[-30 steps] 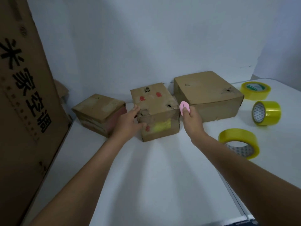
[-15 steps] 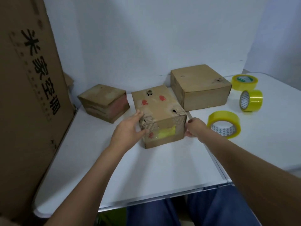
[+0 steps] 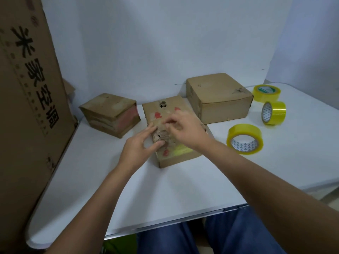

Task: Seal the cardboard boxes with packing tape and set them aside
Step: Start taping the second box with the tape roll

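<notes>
A small cardboard box (image 3: 175, 159) with red marks and a yellow patch on its front stands mid-table. My left hand (image 3: 137, 147) rests against its front-left corner, fingers fairly straight on the top edge and thumb on the front face. My right hand (image 3: 185, 129) lies over the box top with bent fingers; motion blur hides whether they pinch anything. Two more closed boxes sit behind, a low one at the left (image 3: 110, 114) and a wider one at the right (image 3: 218, 99). The nearest yellow tape roll (image 3: 244, 139) lies flat just right of my right wrist.
Two more yellow tape rolls are at the back right, one on its edge (image 3: 274, 113) and one flat (image 3: 266, 92). A tall printed cardboard sheet (image 3: 27, 107) stands along the left side. The white table (image 3: 165, 198) ends at a near edge above my knees.
My right hand moved from the box's right side onto its top. The pink object it held a second ago is no longer visible. My left hand stayed at the front-left corner.
</notes>
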Action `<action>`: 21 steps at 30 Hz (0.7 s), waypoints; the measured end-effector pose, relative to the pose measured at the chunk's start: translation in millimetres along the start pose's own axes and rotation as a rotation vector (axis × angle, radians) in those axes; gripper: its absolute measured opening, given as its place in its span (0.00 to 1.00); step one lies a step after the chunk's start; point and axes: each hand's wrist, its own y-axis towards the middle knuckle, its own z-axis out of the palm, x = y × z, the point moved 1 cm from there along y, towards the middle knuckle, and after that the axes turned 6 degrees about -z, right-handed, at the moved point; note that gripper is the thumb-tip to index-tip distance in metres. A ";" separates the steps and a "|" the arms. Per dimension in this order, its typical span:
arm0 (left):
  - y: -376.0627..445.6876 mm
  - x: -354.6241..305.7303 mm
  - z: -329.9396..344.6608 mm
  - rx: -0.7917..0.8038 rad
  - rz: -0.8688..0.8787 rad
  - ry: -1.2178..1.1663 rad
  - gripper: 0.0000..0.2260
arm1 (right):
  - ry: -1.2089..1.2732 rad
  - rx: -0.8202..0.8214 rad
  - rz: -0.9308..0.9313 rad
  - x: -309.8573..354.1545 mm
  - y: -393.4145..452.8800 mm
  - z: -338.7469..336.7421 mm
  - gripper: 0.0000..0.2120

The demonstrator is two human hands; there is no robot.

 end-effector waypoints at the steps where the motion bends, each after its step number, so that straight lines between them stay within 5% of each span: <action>1: -0.8 1.8 1.1 -0.004 0.003 -0.008 0.28 | -0.009 0.047 -0.019 -0.6 -0.4 5.0 0.07; 21: -2.9 6.6 9.8 -0.051 0.041 -0.026 0.27 | 0.092 0.052 0.319 -3.0 -1.5 25.3 0.02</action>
